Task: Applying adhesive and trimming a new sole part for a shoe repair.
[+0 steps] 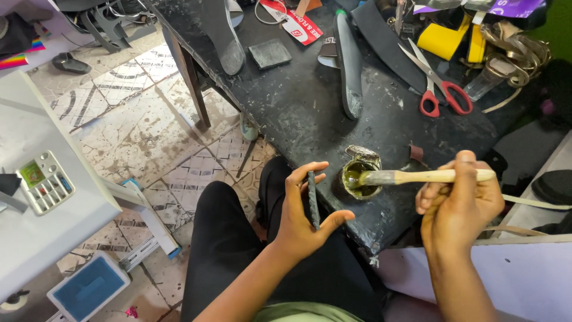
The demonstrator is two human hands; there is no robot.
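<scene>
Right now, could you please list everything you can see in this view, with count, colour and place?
Brush: one, pale wooden handle, bristles dipped in the tin.
Glue tin: one, open, greenish contents, near table edge.
Dark strip: one, black, held upright in the left hand.
Scissors: one pair, red handles, table's far right.
Insoles: two, dark grey, lying on the table.
Square pad: one, dark, far table.
Yellow pieces: two, top right.
Work table: one, black, stained.
Blue box: one, floor, lower left.
Left hand: fingers pinch the strip.
Right hand: fingers grip the brush.
</scene>
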